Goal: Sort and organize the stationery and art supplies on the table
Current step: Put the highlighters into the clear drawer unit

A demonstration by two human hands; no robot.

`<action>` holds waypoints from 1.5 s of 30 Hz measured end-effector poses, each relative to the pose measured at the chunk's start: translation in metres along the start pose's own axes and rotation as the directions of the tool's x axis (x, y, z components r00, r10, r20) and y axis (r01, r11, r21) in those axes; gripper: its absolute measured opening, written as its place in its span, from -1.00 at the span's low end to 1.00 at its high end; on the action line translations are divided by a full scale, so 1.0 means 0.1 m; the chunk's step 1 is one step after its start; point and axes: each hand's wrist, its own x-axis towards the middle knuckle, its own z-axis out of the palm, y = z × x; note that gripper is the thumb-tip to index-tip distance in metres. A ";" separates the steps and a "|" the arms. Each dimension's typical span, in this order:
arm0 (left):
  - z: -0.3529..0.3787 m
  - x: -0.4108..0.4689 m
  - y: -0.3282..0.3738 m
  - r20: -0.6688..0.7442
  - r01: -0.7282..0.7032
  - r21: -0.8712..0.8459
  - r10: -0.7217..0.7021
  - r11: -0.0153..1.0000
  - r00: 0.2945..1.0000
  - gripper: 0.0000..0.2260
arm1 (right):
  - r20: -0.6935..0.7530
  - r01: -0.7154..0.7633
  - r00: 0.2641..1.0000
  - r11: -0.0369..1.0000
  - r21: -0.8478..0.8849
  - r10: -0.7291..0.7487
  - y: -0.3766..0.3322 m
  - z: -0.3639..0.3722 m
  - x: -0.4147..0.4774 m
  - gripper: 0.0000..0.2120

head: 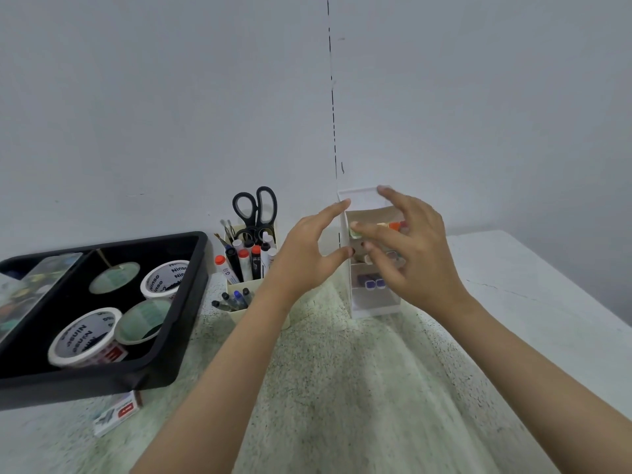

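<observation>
White drawer organizer [371, 304] met by left hand [304, 258] and right hand [419, 258], both hands spread-fingered, gripping nothing.

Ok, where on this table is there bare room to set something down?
Bare speckled tabletop lies at the near centre, in front of the white tiered drawer organiser, and right of it toward the table edge. Crowded: the black plastic tray, cream pen holder and organiser stand close together.
</observation>
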 end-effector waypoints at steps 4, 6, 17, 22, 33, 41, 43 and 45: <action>0.08 -0.08 0.07 0.046 0.115 -0.119 -0.111 0.986 0.993 -0.36 | 0.114 -0.328 0.944 0.912 0.246 0.309 -0.01 0.03 -0.21 -0.49; 0.16 -0.15 0.09 0.061 0.172 -0.188 -0.163 0.967 0.985 -0.36 | 0.161 -0.431 0.902 0.831 0.352 0.400 0.01 0.06 -0.32 -0.48; 0.50 -0.51 0.14 0.072 0.303 -0.414 -0.301 0.858 0.951 -0.43 | 0.351 -0.606 0.795 0.659 0.445 0.494 -0.08 0.13 -0.56 -0.38; 0.48 -0.52 0.09 0.063 0.289 -0.405 -0.289 0.868 0.955 -0.40 | 0.344 -0.587 0.810 0.662 0.466 0.475 -0.11 0.17 -0.56 -0.37; 0.41 -0.55 0.25 0.033 0.139 -0.142 -0.136 0.980 0.990 -0.24 | 0.188 -0.382 0.924 0.820 0.427 0.333 -0.23 0.13 -0.38 -0.37; 0.39 -0.54 0.33 0.013 0.151 -0.004 -0.151 0.988 0.988 -0.21 | 0.204 -0.355 0.933 0.855 0.379 0.297 -0.21 0.12 -0.38 -0.45; 0.39 -0.54 0.34 -0.003 0.138 0.019 -0.138 0.990 0.990 -0.21 | 0.202 -0.352 0.934 0.855 0.381 0.294 -0.21 0.13 -0.37 -0.46; 0.40 -0.52 0.34 -0.005 0.123 0.057 -0.122 0.991 0.992 -0.22 | 0.192 -0.351 0.936 0.844 0.405 0.297 -0.20 0.14 -0.38 -0.46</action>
